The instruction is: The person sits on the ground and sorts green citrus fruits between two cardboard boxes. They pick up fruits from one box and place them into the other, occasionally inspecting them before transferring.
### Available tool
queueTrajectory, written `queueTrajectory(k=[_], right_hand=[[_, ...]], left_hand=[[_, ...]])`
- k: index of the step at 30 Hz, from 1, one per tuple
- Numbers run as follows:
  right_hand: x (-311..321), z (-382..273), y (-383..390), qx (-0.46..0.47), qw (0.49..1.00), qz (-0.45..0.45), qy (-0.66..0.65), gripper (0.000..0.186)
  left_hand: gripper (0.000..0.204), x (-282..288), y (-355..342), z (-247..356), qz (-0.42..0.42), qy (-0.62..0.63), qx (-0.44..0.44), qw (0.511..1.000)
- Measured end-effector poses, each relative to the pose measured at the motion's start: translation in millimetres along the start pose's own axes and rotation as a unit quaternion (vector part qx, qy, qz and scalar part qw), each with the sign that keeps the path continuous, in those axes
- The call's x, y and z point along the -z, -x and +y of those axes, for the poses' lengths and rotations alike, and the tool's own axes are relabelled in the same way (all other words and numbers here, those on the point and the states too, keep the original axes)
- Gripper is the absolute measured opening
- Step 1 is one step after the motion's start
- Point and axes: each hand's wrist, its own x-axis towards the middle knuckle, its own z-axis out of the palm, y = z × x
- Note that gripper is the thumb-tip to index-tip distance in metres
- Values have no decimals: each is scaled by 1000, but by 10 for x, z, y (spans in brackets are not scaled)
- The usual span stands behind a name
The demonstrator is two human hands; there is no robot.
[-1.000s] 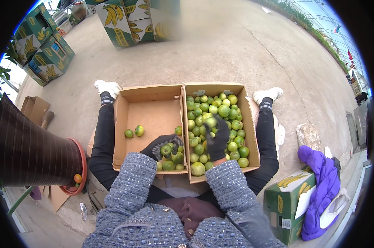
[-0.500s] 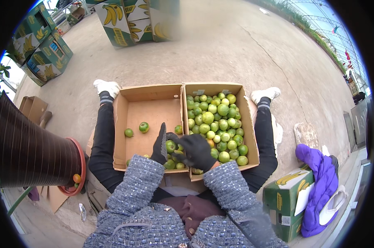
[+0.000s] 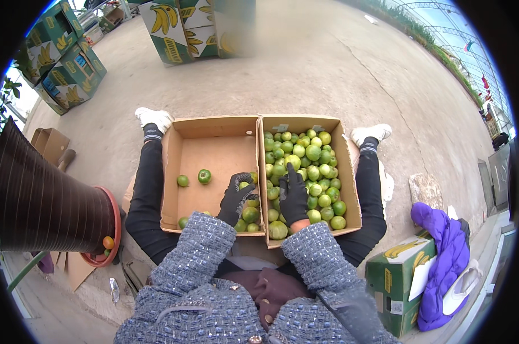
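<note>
Two open cardboard boxes sit side by side between my outstretched legs. The left box (image 3: 192, 148) holds a few loose green tomatoes (image 3: 204, 176) and a cluster at its lower right. Over that cluster, my left hand (image 3: 234, 198) in a black dotted glove has curved fingers closed round a green tomato (image 3: 244, 186). The right box (image 3: 352, 184) is full of green and pale-green tomatoes (image 3: 312, 152). My right hand (image 3: 294, 197), also gloved, lies over these tomatoes with fingers apart and extended among them; what is under its fingertips is partly hidden.
Banana boxes (image 3: 64, 83) are stacked at back left, more (image 3: 165, 30) at back center. A large dark planter (image 3: 48, 199) stands left in a red saucer (image 3: 115, 231). At right lie a green box (image 3: 388, 275), purple jacket (image 3: 443, 258), white shoe (image 3: 461, 285) and stone slab (image 3: 425, 192).
Half a second ago my hands met over the left box's cluster. Now my right hand has moved up and rightward into the full box, and my left hand's fingers have curled over.
</note>
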Motion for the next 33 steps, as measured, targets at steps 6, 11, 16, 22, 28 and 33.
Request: queueTrajectory(k=[6, 11, 16, 22, 28, 33], right_hand=[[154, -299, -12, 147, 979, -106, -95, 47], [213, -434, 53, 223, 959, -173, -20, 49], [252, -432, 10, 157, 984, -35, -70, 41], [168, -44, 2, 34, 999, 23, -17, 35], [145, -100, 22, 30, 997, -25, -65, 33], [213, -193, 1, 84, 993, -32, -78, 36]], left_hand=[[54, -106, 113, 236, 35, -82, 29, 996], [51, -101, 85, 65, -34, -208, -126, 969], [41, -73, 134, 292, 50, -235, -49, 969], [46, 161, -201, 31, 101, -507, -122, 847], [42, 57, -490, -46, -48, -658, -54, 750], [44, 58, -389, 167, 82, -478, -13, 874]])
